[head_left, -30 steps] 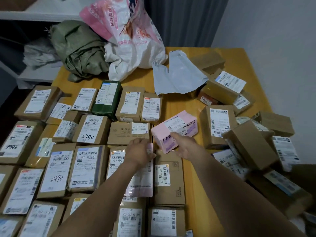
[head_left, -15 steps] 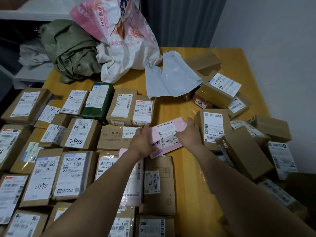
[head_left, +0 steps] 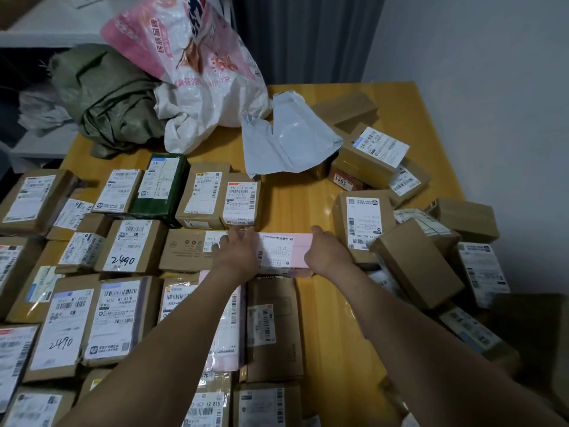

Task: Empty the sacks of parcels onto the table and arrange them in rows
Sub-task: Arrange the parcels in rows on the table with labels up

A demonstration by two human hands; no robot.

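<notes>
A pink parcel [head_left: 284, 252] lies flat on the wooden table [head_left: 295, 192], label up, at the right end of a row of brown boxes. My left hand [head_left: 237, 257] presses on its left end and my right hand [head_left: 328, 254] grips its right end. Rows of labelled cardboard parcels [head_left: 123, 251] fill the left half of the table. A loose heap of parcels [head_left: 415, 241] sits to the right. At the back left lie a pink and white sack [head_left: 200, 72] and a green sack [head_left: 107, 97], both slumped.
An empty grey mailer bag [head_left: 286, 140] lies at the back centre. A dark green parcel [head_left: 160, 186] stands in the back row. A grey wall runs along the table's right side and a dark curtain hangs behind. Bare wood shows between the rows and the heap.
The pink parcel was tilted in my right hand beside the row. Both hands turned it label up and laid it flat at the row's right end.
</notes>
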